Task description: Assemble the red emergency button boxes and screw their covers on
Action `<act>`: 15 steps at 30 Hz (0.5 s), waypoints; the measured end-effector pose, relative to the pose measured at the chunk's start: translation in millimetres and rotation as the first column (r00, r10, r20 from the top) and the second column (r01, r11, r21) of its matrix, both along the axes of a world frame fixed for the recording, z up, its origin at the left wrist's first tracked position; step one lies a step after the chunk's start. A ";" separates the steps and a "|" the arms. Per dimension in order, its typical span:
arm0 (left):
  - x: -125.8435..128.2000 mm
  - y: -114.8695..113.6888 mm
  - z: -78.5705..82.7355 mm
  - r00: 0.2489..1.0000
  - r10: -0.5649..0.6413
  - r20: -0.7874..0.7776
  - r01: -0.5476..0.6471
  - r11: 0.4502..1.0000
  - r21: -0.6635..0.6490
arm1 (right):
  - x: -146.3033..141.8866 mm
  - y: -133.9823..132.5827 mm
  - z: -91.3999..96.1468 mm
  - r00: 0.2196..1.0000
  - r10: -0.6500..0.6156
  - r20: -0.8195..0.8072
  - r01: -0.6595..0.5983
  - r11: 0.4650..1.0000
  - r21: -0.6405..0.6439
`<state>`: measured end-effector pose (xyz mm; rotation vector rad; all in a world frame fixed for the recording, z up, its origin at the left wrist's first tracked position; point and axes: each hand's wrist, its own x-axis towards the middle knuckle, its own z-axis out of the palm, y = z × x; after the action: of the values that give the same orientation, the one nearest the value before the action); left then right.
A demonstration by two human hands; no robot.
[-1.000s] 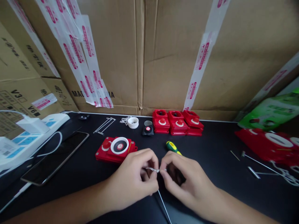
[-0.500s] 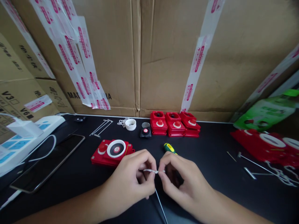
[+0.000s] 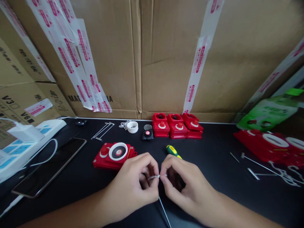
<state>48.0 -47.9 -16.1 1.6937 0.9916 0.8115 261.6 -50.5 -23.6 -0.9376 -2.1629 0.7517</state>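
Note:
In the head view my left hand (image 3: 140, 183) and my right hand (image 3: 184, 183) meet at the front middle, fingertips almost touching. Both pinch a thin white cord (image 3: 153, 177), which has a small knot-like lump between the fingertips. A slim metal rod (image 3: 164, 211) runs down from below my left fingers toward the bottom edge; its upper end is hidden by the hand. Just behind my left hand lies a red box (image 3: 99, 161) with a white ring (image 3: 118, 151) and a red knob. A green and yellow screwdriver handle (image 3: 174, 151) shows behind my right hand.
Several red boxes (image 3: 178, 126) stand at the back, beside a black square part (image 3: 147, 134) and stacked white rings (image 3: 132, 127). Metal hammers (image 3: 253, 174) and more red boxes (image 3: 273, 144) lie right, near a green bottle (image 3: 270, 110). A phone (image 3: 52, 167) and power strip (image 3: 51, 128) are left.
The fingertips have shifted very slightly, and the cord's loose end at my left hand now hangs lower. Both hands keep their pinch on the cord.

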 end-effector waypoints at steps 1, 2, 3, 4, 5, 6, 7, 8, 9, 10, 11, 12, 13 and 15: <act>0.1 0.2 0.1 1.000 -0.003 -0.005 0.003 1.000 0.005 | 0.1 0.0 0.0 1.000 0.002 0.007 -0.002 1.000 0.000; 0.1 0.4 0.0 1.000 -0.002 -0.012 0.002 1.000 0.013 | 0.1 -0.1 0.1 1.000 0.004 0.013 -0.004 1.000 0.001; 0.1 0.7 -0.2 1.000 0.000 -0.020 0.000 1.000 0.024 | -0.1 -0.3 0.4 1.000 0.009 0.017 -0.009 1.000 0.002; 0.1 0.8 -0.6 1.000 0.002 -0.029 -0.001 0.999 0.039 | -0.4 -0.5 1.1 1.000 0.015 0.024 -0.015 1.000 0.000; -0.1 0.9 -1.1 0.999 0.003 -0.037 0.000 0.998 0.056 | -1.0 -0.8 2.0 0.999 0.022 0.031 -0.022 1.000 -0.003; -0.3 0.8 -1.6 0.999 0.001 -0.043 0.002 0.997 0.072 | -1.6 -1.1 3.1 0.999 0.029 0.040 -0.029 1.000 -0.008; -0.6 0.6 -2.1 0.999 -0.004 -0.048 0.008 0.996 0.084 | -2.2 -1.4 4.3 0.998 0.037 0.050 -0.037 0.999 -0.014; -1.0 0.2 -2.5 0.998 -0.012 -0.054 0.017 0.995 0.095 | -2.8 -1.7 5.5 0.997 0.047 0.059 -0.046 0.999 -0.019; -1.3 -0.2 -2.6 0.998 -0.022 -0.058 0.028 0.994 0.102 | -3.4 -2.1 6.7 0.996 0.056 0.070 -0.054 0.998 -0.024; -1.7 -0.6 -2.5 0.998 -0.031 -0.062 0.037 0.994 0.105 | -3.8 -2.4 7.6 0.995 0.064 0.080 -0.062 0.998 -0.028; -2.0 -0.9 -2.3 0.997 -0.036 -0.069 0.044 0.993 0.108 | -4.1 -2.7 8.4 0.993 0.071 0.090 -0.068 0.997 -0.029; -2.1 -1.2 -1.9 0.996 -0.040 -0.077 0.048 0.993 0.111 | -4.3 -3.0 9.0 0.992 0.077 0.100 -0.074 0.997 -0.029; -2.2 -1.2 -1.6 0.995 -0.041 -0.086 0.051 0.992 0.116 | -4.5 -3.2 9.5 0.991 0.080 0.110 -0.078 0.997 -0.024; -1.7 -0.8 -0.9 0.994 -0.035 -0.105 0.048 0.991 0.127 | -5.0 -3.5 10.6 0.989 0.081 0.127 -0.081 0.997 -0.007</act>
<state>46.3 -48.7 -17.0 1.8771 0.9873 0.7827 256.7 -54.0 -13.0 -0.9252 -2.3235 0.7505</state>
